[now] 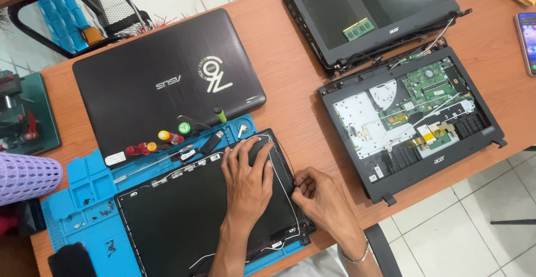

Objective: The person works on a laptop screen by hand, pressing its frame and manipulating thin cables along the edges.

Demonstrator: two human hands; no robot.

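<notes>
A black laptop lid shell point(178, 215) lies on a blue repair mat point(84, 182) at the table's near edge. My left hand point(245, 176) lies flat on the shell's upper right corner, fingers spread. A thin white cable point(286, 190) runs along the shell's right edge. My right hand point(324, 199) pinches this cable at that edge, beside a dark wire. A bracelet sits on that wrist.
A closed dark laptop point(162, 70) lies behind the mat, with several screwdrivers point(162, 137) at its front edge. To the right are an opened laptop base point(413, 115), a screen panel point(368, 9) carrying a memory stick point(358, 29), and a phone point(527, 37). Small screws point(100, 210) dot the mat.
</notes>
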